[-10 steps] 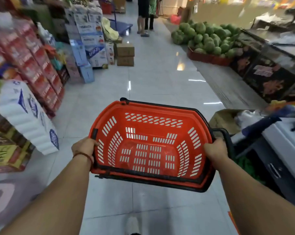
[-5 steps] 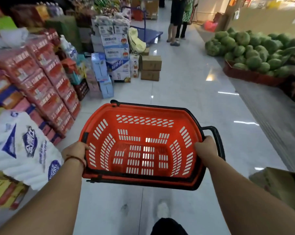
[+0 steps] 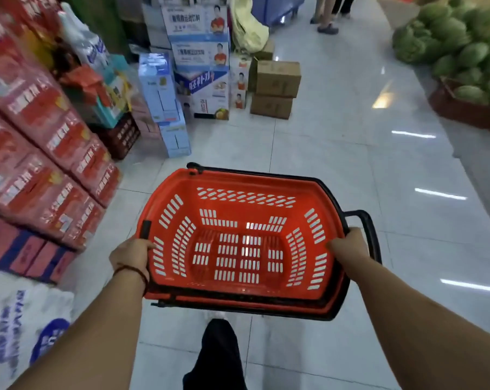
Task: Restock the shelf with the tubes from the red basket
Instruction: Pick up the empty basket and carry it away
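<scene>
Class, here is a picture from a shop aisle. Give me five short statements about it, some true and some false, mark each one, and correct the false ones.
1. The left hand and the right hand both grip the red basket. True.
2. The red basket is full of goods. False: nothing lies in it.
3. Watermelons are piled on the right side of the aisle. True.
4. The two brown cardboard boxes stand side by side on the floor. False: one is stacked on top of the other.
5. A bracelet sits on the left wrist. True.
</scene>
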The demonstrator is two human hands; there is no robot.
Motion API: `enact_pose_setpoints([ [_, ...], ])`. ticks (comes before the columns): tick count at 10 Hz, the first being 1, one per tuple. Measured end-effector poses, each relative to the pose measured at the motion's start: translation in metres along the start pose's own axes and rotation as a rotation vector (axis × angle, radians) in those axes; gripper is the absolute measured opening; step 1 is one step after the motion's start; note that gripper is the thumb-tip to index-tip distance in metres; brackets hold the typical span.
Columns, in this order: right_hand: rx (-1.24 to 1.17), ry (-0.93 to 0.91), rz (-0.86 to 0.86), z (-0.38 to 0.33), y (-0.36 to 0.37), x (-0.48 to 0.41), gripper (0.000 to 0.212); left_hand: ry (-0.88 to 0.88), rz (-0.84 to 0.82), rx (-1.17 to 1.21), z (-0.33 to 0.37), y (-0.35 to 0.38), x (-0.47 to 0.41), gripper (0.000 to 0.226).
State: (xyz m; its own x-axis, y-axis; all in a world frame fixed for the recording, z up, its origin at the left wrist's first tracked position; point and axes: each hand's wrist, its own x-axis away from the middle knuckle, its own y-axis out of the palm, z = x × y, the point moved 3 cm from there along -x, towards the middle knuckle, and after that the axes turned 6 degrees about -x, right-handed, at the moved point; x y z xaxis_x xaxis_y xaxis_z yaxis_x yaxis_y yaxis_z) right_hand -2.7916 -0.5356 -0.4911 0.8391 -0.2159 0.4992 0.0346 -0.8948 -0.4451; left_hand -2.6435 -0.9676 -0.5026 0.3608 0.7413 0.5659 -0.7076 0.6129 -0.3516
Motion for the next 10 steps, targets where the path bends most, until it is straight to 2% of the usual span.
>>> enact_pose_setpoints([
  [2,0.044,0.143,0.037,-0.014,0.115,-0.179,0.050,-0.167,-0.039,0.051,-0.005,0.117,-0.206,0.032],
  [3,0.063,0.170,0.054,-0.011,0.163,-0.250,0.040,-0.231,-0.062,0.041,-0.024,0.161,-0.295,0.049],
  [4,0.094,0.165,0.079,0.004,0.203,-0.320,0.040,-0.256,-0.084,0.003,-0.047,0.203,-0.362,0.058],
  [5,0.133,0.152,0.099,0.020,0.232,-0.377,0.044,-0.298,-0.124,0.001,-0.064,0.240,-0.405,0.070],
  [8,0.231,0.203,0.039,0.060,0.285,-0.464,0.049,-0.341,-0.133,-0.114,-0.097,0.297,-0.442,0.030],
  [10,0.273,0.336,0.024,0.064,0.303,-0.468,0.066,-0.209,-0.128,-0.437,-0.087,0.289,-0.443,0.023],
])
